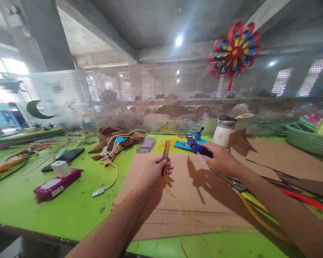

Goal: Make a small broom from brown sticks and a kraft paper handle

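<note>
My left hand is closed around a narrow brown cardboard strip that stands upright above a brown cardboard sheet. Thin yellow strands trail down from that hand onto the sheet. My right hand grips a dark blue glue gun whose nozzle points left toward the strip, a short way from it. Both forearms reach in from the bottom edge.
On the green table lie a magenta pack with a white charger, a black phone, a white cable, brown paper pieces, a white jar, scissors, a green basket. A paper pinwheel hangs on the mesh screen.
</note>
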The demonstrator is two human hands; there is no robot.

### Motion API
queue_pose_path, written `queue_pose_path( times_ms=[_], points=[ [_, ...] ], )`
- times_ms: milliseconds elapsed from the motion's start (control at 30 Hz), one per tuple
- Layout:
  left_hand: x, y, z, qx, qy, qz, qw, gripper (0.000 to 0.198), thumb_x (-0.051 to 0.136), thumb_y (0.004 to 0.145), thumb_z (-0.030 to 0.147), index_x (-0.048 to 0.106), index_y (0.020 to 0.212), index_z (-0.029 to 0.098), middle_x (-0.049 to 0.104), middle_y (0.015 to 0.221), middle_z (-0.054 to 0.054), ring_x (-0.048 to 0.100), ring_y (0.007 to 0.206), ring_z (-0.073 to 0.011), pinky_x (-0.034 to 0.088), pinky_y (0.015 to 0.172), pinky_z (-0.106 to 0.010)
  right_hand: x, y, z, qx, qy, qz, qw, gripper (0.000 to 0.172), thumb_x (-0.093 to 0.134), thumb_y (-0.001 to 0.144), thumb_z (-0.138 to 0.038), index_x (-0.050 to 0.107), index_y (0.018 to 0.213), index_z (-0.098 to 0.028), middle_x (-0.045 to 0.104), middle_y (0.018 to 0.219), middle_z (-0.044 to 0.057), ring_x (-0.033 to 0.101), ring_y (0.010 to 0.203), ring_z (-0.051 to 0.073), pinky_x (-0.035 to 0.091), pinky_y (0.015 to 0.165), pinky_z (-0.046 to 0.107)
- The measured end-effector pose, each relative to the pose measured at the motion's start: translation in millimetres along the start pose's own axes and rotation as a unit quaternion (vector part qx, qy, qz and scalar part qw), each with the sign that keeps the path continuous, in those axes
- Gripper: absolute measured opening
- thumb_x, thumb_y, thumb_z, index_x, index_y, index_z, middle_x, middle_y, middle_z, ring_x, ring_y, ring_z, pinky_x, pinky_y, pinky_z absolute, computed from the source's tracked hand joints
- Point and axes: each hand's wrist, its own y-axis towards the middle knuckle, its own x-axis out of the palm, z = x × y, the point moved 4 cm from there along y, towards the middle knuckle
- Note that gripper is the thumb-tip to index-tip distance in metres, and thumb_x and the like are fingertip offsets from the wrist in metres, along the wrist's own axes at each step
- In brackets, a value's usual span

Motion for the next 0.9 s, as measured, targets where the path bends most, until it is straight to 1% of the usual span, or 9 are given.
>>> queue_pose_path(
  times_ms=[33, 67, 133, 200, 267, 467, 600, 667, 900],
  points=[
    [-0.1, 0.1, 0.0, 0.005, 0.005, 0.001, 1.0, 0.012, 0.063, 0.075, 0.021, 0.06, 0.075, 0.009, 0.058, 0.065, -0.005, 0.055, 0.057, -0.01, 0.046, 0.052, -0.02, -5.7, -2.0, -0.6, 0.026, 0.096, -0.002, 0.995, 0.029, 0.053, 0.078, -0.027, 0.062, 0.103, -0.015, 0.066, 0.096, 0.009, 0.06, 0.085, 0.022, 0.045, 0.071, 0.032],
    [0.3, -0.2, 0.3, 0.012, 0.012, 0.001, 1.0, 0.012, 0.062, 0.076, 0.021, 0.06, 0.075, 0.008, 0.058, 0.066, -0.005, 0.055, 0.057, -0.0099, 0.046, 0.053, -0.02, -9.0, -4.9, -2.0, 0.052, 0.201, -0.012, 0.978, 0.029, 0.054, 0.079, -0.033, 0.063, 0.101, -0.015, 0.067, 0.093, 0.009, 0.062, 0.082, 0.022, 0.046, 0.068, 0.032],
    [2.0, -1.8, 1.5, 0.022, 0.022, 0.0, 1.0, 0.012, 0.059, 0.077, 0.019, 0.06, 0.076, 0.008, 0.058, 0.067, -0.006, 0.055, 0.057, -0.0099, 0.047, 0.055, -0.021, -9.4, -12.1, -8.6, 0.086, 0.388, -0.045, 0.916, 0.032, 0.056, 0.079, -0.042, 0.065, 0.096, -0.016, 0.069, 0.091, 0.009, 0.064, 0.081, 0.022, 0.046, 0.066, 0.032],
    [4.3, -4.3, 3.4, 0.027, 0.031, 0.0, 0.999, 0.011, 0.057, 0.078, 0.018, 0.06, 0.076, 0.007, 0.059, 0.068, -0.006, 0.056, 0.058, -0.0099, 0.047, 0.056, -0.02, -5.9, -19.4, -17.4, 0.088, 0.475, -0.074, 0.873, 0.035, 0.057, 0.079, -0.046, 0.066, 0.095, -0.016, 0.068, 0.094, 0.01, 0.065, 0.084, 0.021, 0.046, 0.069, 0.032],
    [6.7, -7.0, 5.3, 0.026, 0.034, -0.001, 0.999, 0.011, 0.058, 0.078, 0.018, 0.06, 0.075, 0.008, 0.059, 0.067, -0.006, 0.056, 0.057, -0.0098, 0.046, 0.056, -0.021, -0.6, -25.6, -22.8, 0.089, 0.496, -0.081, 0.86, 0.036, 0.057, 0.08, -0.048, 0.066, 0.096, -0.017, 0.068, 0.095, 0.01, 0.064, 0.085, 0.021, 0.046, 0.069, 0.031],
    [15.4, -12.3, 4.7, -0.006, -0.005, -0.034, 0.999, 0.011, 0.061, 0.077, 0.018, 0.061, 0.076, 0.007, 0.059, 0.066, -0.006, 0.056, 0.057, -0.0107, 0.045, 0.055, -0.022, 9.4, -37.8, -19.7, 0.11, 0.506, -0.074, 0.852, 0.033, 0.057, 0.08, -0.049, 0.067, 0.089, -0.018, 0.069, 0.089, 0.009, 0.064, 0.081, 0.021, 0.046, 0.07, 0.033],
    [21.6, -13.9, 3.3, -0.027, -0.031, -0.053, 0.998, 0.01, 0.054, 0.081, 0.012, 0.061, 0.079, 0.005, 0.06, 0.066, -0.007, 0.056, 0.057, -0.0111, 0.045, 0.055, -0.022, 4.5, -40.4, -15.5, 0.119, 0.573, -0.067, 0.808, 0.032, 0.056, 0.081, -0.049, 0.07, 0.087, -0.02, 0.069, 0.094, 0.008, 0.064, 0.085, 0.022, 0.048, 0.079, 0.037],
    [23.3, -15.1, 3.7, -0.038, -0.04, -0.052, 0.997, 0.011, 0.05, 0.082, 0.009, 0.061, 0.081, 0.005, 0.06, 0.067, -0.008, 0.057, 0.058, -0.011, 0.045, 0.056, -0.022, 1.9, -40.0, -14.8, 0.113, 0.592, -0.062, 0.795, 0.031, 0.055, 0.082, -0.048, 0.07, 0.088, -0.022, 0.069, 0.096, 0.007, 0.064, 0.086, 0.022, 0.048, 0.083, 0.04],
    [26.0, -18.3, 5.3, -0.047, -0.029, -0.052, 0.997, 0.013, 0.048, 0.082, 0.008, 0.061, 0.08, 0.004, 0.059, 0.065, -0.008, 0.056, 0.056, -0.0101, 0.044, 0.054, -0.021, 0.7, -39.9, -13.8, 0.114, 0.585, -0.051, 0.801, 0.031, 0.053, 0.083, -0.047, 0.07, 0.087, -0.021, 0.07, 0.091, 0.008, 0.065, 0.081, 0.022, 0.049, 0.084, 0.042]
  ],
)
